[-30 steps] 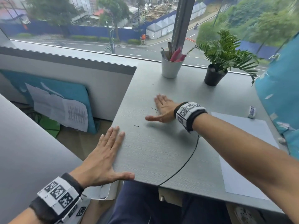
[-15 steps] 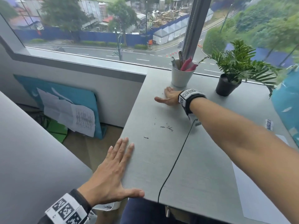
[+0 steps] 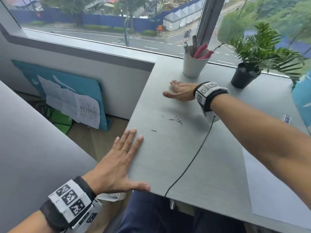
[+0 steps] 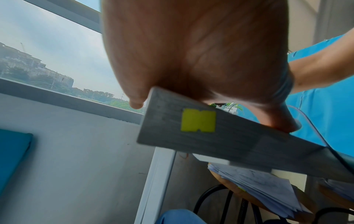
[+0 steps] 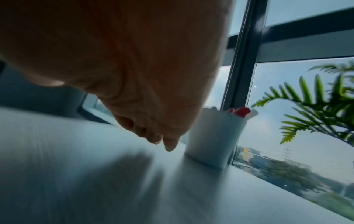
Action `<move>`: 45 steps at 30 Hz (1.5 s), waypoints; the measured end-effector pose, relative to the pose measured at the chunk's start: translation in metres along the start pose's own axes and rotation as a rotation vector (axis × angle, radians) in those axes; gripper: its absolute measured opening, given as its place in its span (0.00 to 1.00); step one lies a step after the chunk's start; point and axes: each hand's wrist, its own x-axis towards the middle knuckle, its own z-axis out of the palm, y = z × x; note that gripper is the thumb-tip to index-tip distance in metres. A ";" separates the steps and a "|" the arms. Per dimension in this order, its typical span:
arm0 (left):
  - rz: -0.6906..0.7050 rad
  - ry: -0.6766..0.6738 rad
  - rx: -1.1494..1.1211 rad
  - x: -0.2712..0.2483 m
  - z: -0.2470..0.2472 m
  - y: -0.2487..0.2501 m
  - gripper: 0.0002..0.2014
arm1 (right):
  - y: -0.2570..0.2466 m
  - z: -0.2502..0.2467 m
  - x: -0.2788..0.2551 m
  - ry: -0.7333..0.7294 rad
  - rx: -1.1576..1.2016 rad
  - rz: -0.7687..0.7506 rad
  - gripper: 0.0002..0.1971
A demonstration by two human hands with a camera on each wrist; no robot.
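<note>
While both grips are spread flat, holding nothing | surface (image 3: 210, 174) | left hand (image 3: 116, 165) on near-left corner | right hand (image 3: 180, 92) near far edge, just beside white cup (image 3: 193, 67) | dark scraps (image 3: 177, 121) between hands | McDonald's sign (image 3: 159, 28) outside

The left hand (image 3: 117, 165) lies palm down at the near left, with its fingers straight and close together and its thumb spread to the right. The right arm (image 3: 252, 132) extends from the near right toward the far side. The right hand (image 3: 180, 92) is flat, palm down, with its fingers pointing left.
</note>
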 end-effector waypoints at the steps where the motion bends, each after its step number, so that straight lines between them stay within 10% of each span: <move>1: -0.002 0.000 0.005 0.001 0.001 -0.001 0.71 | -0.005 0.005 0.004 -0.025 -0.057 0.013 0.60; 11: 0.002 0.055 -0.003 0.001 0.004 -0.001 0.67 | -0.054 0.053 -0.088 -0.126 -0.172 -0.382 0.55; 19: -0.083 0.230 -0.089 0.002 0.015 0.005 0.52 | 0.011 -0.001 -0.013 0.139 0.019 0.055 0.50; 22: -0.094 0.283 -0.139 0.002 0.018 0.004 0.49 | 0.024 -0.007 0.020 0.183 0.010 0.199 0.35; 26: -0.109 0.368 -0.207 0.001 0.024 0.003 0.42 | 0.026 -0.014 0.049 0.297 -0.046 0.181 0.11; 45: -0.087 0.390 -0.249 0.000 0.025 0.002 0.41 | -0.012 -0.036 0.033 0.407 -0.005 0.065 0.08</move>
